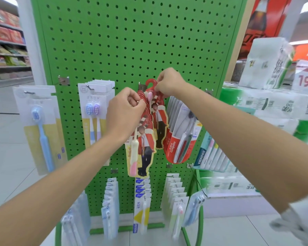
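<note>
- Left hand (126, 110) grips a fanned bundle of red toothbrush packs (144, 144) near their upper ends, fingers curled round them. The packs hang below the fist, tops gathered for feeding one at a time.
- Right hand (169, 84), just above and beside the left, pinches the top of a single red pack (159, 121) under its hook tab (149, 82), holding the tab upright for a peg.
- The tab lies against the green pegboard (132, 41), at the peg bracket (140, 83) just left of the right hand. Whether it is seated cannot be told.
- Colgate packs (178, 144) hang below the right wrist.
</note>
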The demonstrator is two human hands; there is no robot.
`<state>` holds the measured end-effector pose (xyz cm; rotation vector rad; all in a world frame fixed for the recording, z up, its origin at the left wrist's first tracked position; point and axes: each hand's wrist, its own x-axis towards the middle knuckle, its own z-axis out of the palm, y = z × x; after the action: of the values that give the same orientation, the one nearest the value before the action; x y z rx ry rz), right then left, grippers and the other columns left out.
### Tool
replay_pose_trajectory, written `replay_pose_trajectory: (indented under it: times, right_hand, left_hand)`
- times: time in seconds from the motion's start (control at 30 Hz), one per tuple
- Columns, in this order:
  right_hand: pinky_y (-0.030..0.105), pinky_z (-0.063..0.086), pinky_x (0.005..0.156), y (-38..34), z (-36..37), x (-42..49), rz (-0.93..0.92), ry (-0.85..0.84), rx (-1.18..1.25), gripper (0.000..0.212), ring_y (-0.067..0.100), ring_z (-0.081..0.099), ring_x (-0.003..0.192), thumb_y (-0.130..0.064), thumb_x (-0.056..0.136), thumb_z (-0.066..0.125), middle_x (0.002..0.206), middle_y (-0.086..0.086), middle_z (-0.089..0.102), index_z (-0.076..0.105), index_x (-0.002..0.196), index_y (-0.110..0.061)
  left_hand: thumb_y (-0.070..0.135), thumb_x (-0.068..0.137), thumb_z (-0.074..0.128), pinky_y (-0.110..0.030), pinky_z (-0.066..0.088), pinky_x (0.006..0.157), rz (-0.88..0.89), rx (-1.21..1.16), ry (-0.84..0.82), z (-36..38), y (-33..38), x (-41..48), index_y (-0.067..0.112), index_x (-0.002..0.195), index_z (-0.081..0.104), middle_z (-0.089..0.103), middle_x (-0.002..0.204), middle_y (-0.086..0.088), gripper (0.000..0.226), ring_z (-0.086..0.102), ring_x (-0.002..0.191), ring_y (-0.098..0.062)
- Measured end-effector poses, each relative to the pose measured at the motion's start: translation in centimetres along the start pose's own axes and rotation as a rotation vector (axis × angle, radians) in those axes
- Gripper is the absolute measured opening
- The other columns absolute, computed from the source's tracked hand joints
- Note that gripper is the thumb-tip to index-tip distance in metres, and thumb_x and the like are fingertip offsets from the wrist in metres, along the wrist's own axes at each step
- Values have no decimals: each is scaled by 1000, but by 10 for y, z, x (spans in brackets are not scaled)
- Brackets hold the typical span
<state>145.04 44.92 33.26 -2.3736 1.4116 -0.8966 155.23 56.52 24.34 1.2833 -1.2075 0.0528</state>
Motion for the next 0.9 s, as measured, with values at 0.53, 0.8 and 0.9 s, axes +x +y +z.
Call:
replay_pose_trajectory:
  times: [0.53,0.8,0.9]
  right_hand:
    - [38,60,83,2,25,11,-83,-182,49,6,28,69,96,-7,93,64,97,11,68,67,95,-3]
    - [29,52,91,4,-4,-9,-219,24,-131,23,18,63,96,2,91,57,111,8,68,70,109,-6]
    - [30,54,90,9,-27,-31,-239,101,-128,22,16,63,90,1,91,54,103,6,69,71,102,-7]
  left_hand:
    - [17,85,65,-35,49,59,-18,-25,-21,0,-4,2,19,77,60,61,68,-4,9,48,56,-8]
    - [21,83,63,-30,44,54,-8,116,-3,-1,2,0,24,74,58,60,66,2,11,54,60,-11]
    - [25,84,64,-25,39,63,33,283,67,1,7,0,25,79,60,57,87,6,7,54,81,-13]
